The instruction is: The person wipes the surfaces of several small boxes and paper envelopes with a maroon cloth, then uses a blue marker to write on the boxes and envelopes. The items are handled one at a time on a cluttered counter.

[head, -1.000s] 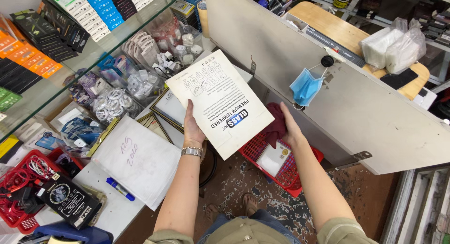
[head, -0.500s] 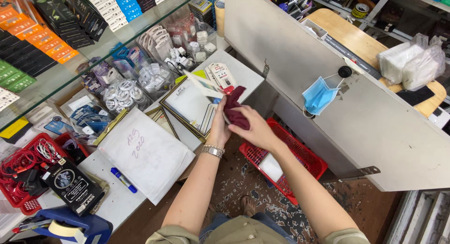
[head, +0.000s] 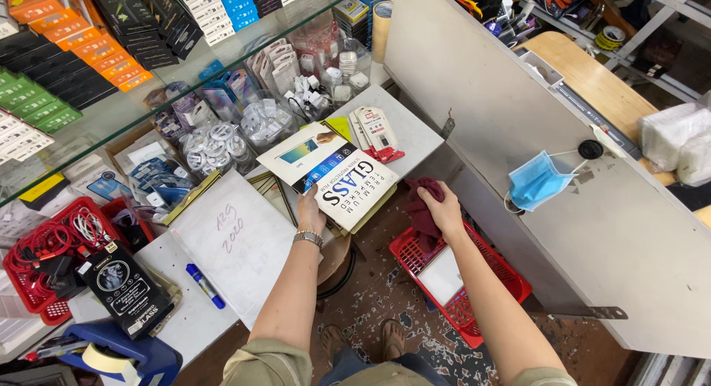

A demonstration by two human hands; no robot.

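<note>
My left hand (head: 310,212), with a metal watch on the wrist, grips the near edge of a flat white screen-protector box (head: 348,180) with a blue picture on it. The box lies on a stack of similar flat boxes (head: 275,186) at the table's edge. My right hand (head: 445,207) is shut on a dark red cloth (head: 421,205), held just above a red plastic basket (head: 489,273) on the floor. A white flat packet (head: 443,275) lies inside that basket.
A white paper sheet with handwriting (head: 235,241) and a blue marker (head: 205,285) lie on the table at left. A black box (head: 124,288), a red basket of cables (head: 44,260), a tape dispenser (head: 118,356), a glass shelf of boxes (head: 111,30) and a blue face mask (head: 537,182) on the grey panel surround me.
The box went from held up in front of me, to wiped with the cloth, to laid picture-side up on the stack. My right hand has carried the cloth down toward the red basket.
</note>
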